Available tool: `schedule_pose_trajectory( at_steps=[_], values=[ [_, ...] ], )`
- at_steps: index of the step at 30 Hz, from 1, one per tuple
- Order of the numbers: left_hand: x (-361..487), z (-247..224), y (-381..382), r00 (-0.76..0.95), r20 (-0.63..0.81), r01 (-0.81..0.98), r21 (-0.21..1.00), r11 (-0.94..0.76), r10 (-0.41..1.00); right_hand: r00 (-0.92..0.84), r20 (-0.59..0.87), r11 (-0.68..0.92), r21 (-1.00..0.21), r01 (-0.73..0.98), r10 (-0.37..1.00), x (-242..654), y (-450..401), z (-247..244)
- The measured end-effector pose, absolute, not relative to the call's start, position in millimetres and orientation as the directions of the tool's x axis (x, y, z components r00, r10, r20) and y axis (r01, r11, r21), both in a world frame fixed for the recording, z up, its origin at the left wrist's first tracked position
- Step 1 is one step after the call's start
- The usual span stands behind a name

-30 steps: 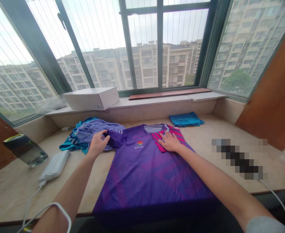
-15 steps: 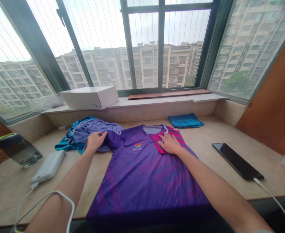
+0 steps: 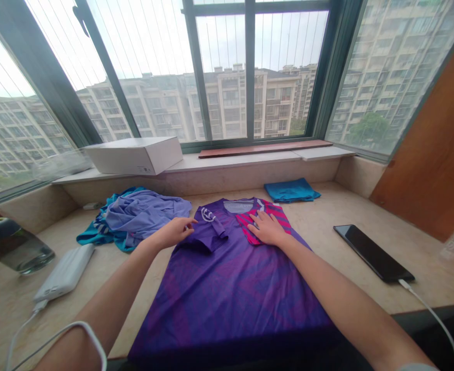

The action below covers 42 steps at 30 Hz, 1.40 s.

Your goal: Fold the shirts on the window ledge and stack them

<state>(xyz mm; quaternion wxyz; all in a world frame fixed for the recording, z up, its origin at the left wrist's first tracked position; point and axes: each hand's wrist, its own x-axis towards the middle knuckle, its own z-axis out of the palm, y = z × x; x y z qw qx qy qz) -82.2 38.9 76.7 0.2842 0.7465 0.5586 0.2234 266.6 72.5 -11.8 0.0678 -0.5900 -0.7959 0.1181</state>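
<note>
A purple shirt (image 3: 230, 288) lies spread on the stone ledge, its lower edge hanging over the front. Both of its sleeves are turned inward: the left one shows a white mark, the right one is pink with dark stripes. My left hand (image 3: 177, 230) is at the shirt's left edge beside the folded sleeve, fingers bent; whether it pinches any cloth is unclear. My right hand (image 3: 267, 228) lies flat on the pink striped sleeve (image 3: 284, 216), fingers spread.
Crumpled lavender and teal clothes (image 3: 145, 211) lie at the left, near a power bank (image 3: 65, 272) and a bottle (image 3: 16, 247). A folded teal cloth (image 3: 292, 190) is behind; a phone (image 3: 373, 252) with a cable is right. A white box (image 3: 134, 156) sits on the sill.
The left sleeve has been folded inward over the shirt's chest, covering the logo. My left hand has moved right with it. My right hand stays on the striped sleeve; the view has shifted slightly.
</note>
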Motion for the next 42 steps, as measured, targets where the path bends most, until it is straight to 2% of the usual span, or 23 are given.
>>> schedule_pose_trajectory(
  at_steps=[3, 6, 9, 13, 17, 21, 24, 27, 33, 37, 42],
  values=[
    [-85, 60, 49, 0.285, 0.124, 0.808, 0.503, -0.307, 0.951, -0.296, -0.027, 0.278, -0.269, 0.922, 0.955, 267, 72, -11],
    [-80, 46, 54, 0.362, 0.169, 0.796, 0.455, -0.398, 0.917, -0.293, -0.016, 0.277, -0.28, 0.919, 0.956, 267, 71, -11],
    [-67, 35, 58, 0.438, 0.124, 0.787, 0.426, -0.447, 0.89, -0.292, -0.019, 0.275, -0.287, 0.918, 0.956, 267, 72, -10],
    [-55, 21, 69, 0.437, -0.008, 0.838, 0.366, -0.404, 0.899, -0.292, -0.038, 0.269, -0.291, 0.918, 0.956, 267, 72, -10],
    [-55, 16, 80, 0.306, 0.005, 0.927, 0.226, -0.299, 0.952, -0.28, -0.042, 0.256, -0.296, 0.92, 0.959, 266, 72, -10],
    [-46, 16, 84, 0.307, 0.038, 0.93, 0.203, -0.308, 0.951, -0.266, -0.064, 0.238, -0.287, 0.928, 0.962, 266, 73, -7],
    [-29, 13, 81, 0.363, -0.059, 0.922, 0.168, -0.349, 0.93, -0.296, -0.101, 0.258, -0.28, 0.925, 0.95, 269, 71, -4],
    [-14, 7, 75, 0.344, -0.123, 0.936, 0.12, -0.331, 0.931, -0.345, -0.12, 0.3, -0.286, 0.91, 0.931, 272, 66, -2],
    [-10, 4, 71, 0.332, -0.061, 0.938, 0.125, -0.323, 0.941, -0.473, -0.07, 0.427, -0.33, 0.842, 0.878, 271, 64, 2],
    [-14, 9, 69, 0.316, 0.025, 0.941, 0.124, -0.316, 0.948, -0.384, -0.023, 0.359, -0.307, 0.881, 0.923, 275, 73, 0],
    [-18, 5, 64, 0.268, -0.033, 0.956, 0.131, -0.261, 0.963, -0.214, -0.081, 0.194, -0.2, 0.96, 0.973, 283, 83, -9]
  ],
)
